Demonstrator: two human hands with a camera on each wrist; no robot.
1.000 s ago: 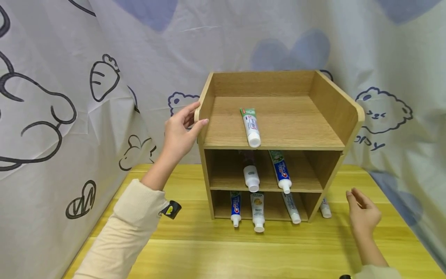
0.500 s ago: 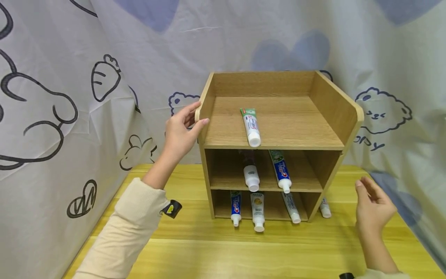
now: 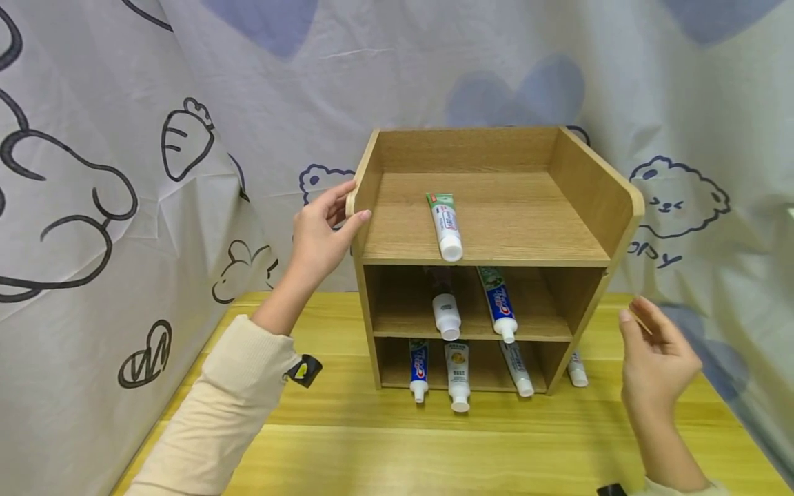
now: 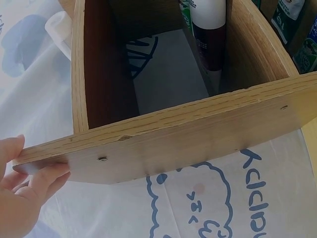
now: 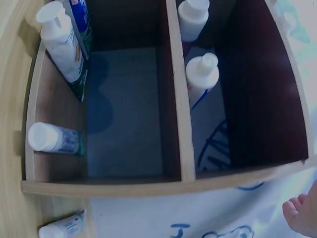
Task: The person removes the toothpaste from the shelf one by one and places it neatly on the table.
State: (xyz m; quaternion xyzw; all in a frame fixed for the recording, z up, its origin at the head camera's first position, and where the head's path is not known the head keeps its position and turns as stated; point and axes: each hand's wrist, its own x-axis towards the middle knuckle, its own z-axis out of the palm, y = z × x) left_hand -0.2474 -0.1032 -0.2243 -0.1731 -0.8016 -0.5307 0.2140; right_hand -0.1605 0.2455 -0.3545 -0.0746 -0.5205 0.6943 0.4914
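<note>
A wooden shelf unit [image 3: 484, 262] stands on the table in the head view. My left hand [image 3: 322, 231] grips the front edge of its left side panel, thumb on the inner side and fingers outside; the left wrist view shows the hand [image 4: 27, 191] at the panel's corner. My right hand [image 3: 660, 368] hovers to the right of the unit, fingers loosely bent, holding nothing. One toothpaste tube [image 3: 446, 227] lies on the top board. The middle level holds a white-capped tube [image 3: 446, 317] and a blue-green toothpaste tube [image 3: 498, 303], caps facing out.
On the bottom level lie a blue toothpaste tube [image 3: 419, 368], a white tube [image 3: 457, 375] and another white tube [image 3: 517, 368]. A further tube [image 3: 577, 370] rests on the table [image 3: 372, 455] beside the unit's right wall. A patterned curtain [image 3: 260, 83] hangs behind.
My right hand has risen, moving right and then slightly back left. The unit's right side has shifted slightly left in the head view. My left hand keeps its grip on the panel.
</note>
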